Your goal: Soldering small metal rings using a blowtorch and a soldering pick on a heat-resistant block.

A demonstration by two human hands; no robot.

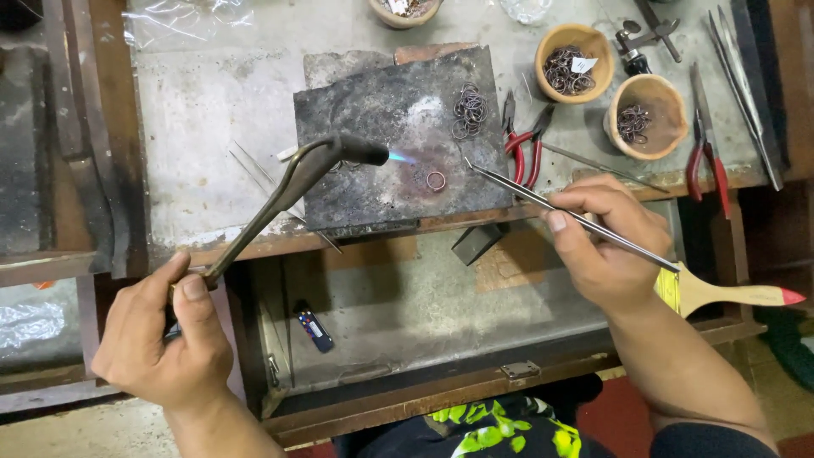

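Observation:
My left hand (161, 331) grips the handle of a metal blowtorch (292, 182), whose nozzle throws a small blue flame (405, 157) across a charred soldering block (381, 136). The flame points at a small metal ring (436, 180) lying on the block. My right hand (604, 242) holds long steel tweezers (543, 202), their tips hovering just right of the ring, not touching it. A cluster of small rings (469, 110) lies at the block's far right.
Two clay bowls (575, 61) (649, 116) of rings stand at the back right. Red-handled pliers (523, 144) (705, 140), a wooden-handled brush (721, 294) and steel tools lie nearby. An open drawer (407, 314) below holds a small lighter (315, 329).

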